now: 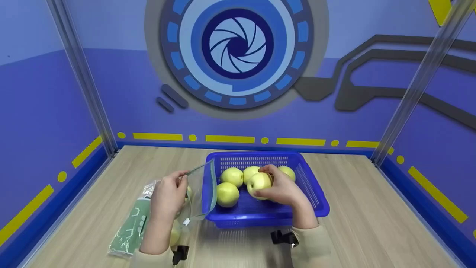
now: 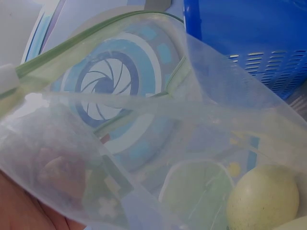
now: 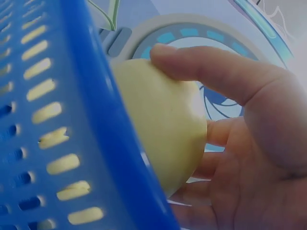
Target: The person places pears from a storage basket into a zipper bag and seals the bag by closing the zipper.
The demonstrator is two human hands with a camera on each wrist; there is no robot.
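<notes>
My left hand [image 1: 167,195] pinches the green-edged rim of a clear zip bag [image 1: 200,186], whose mouth stands spread toward the basket. A white slider [image 1: 186,222] shows on the zip. In the left wrist view a yellow-green apple [image 2: 263,199] shows at the lower right, seen with the bag's film around it. My right hand [image 1: 284,188] grips another yellow-green apple [image 1: 259,184], thumb on the near side, above the blue plastic basket [image 1: 260,217]. Several more apples [image 1: 227,194] sit in that basket. In the right wrist view the basket wall partly hides the gripped apple [image 3: 160,124].
A flat green printed packet in clear wrap [image 1: 130,227] lies on the wooden table [image 1: 357,223], left of my left forearm. Blue printed panels [image 1: 238,126] close the back and both sides, with metal posts [image 1: 416,85] at the corners.
</notes>
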